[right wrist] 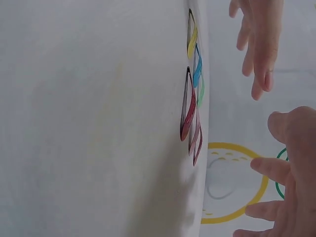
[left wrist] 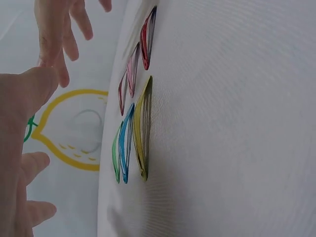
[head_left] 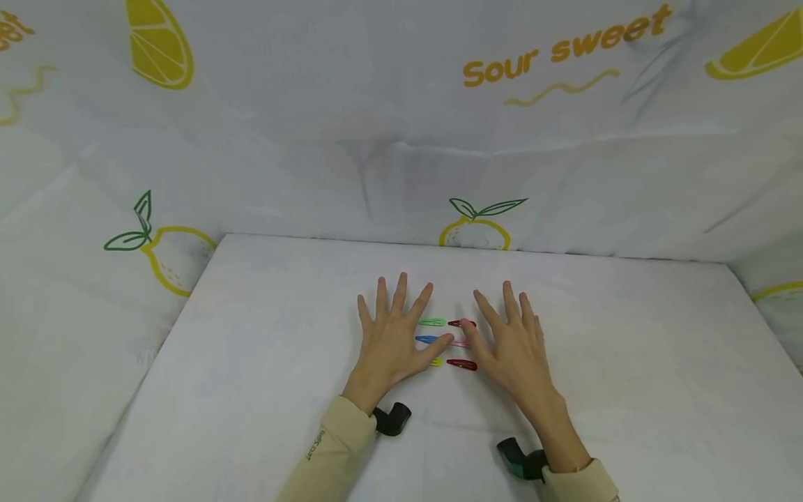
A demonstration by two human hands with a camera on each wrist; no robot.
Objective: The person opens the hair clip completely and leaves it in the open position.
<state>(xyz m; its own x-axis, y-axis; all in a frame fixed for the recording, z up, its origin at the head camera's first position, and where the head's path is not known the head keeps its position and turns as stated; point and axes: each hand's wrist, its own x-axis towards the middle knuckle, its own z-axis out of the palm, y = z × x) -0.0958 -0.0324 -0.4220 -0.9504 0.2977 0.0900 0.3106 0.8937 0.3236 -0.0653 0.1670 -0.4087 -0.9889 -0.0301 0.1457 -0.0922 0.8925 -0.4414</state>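
Several snap hair clips lie on the white table in two columns of three. In the left column are a green hair clip (head_left: 433, 322), a blue hair clip (head_left: 425, 339) and a yellow hair clip (left wrist: 139, 133). The right column has a dark red hair clip (head_left: 462, 364) nearest the person, a pink hair clip (right wrist: 196, 133) and another dark red hair clip (left wrist: 121, 96) farthest away. Over the left column, the left hand (head_left: 387, 345) hovers with fingers spread. The right hand (head_left: 517, 352) hovers beside the right column, fingers also spread. Both hold nothing; their thumbs partly hide clips in the head view.
A white cloth covers the table (head_left: 627, 362). Behind it hangs a white curtain (head_left: 282, 139) with lemon prints and lettering. Black wrist devices (head_left: 392, 420) show below both hands, near the beige sleeves (head_left: 332, 446).
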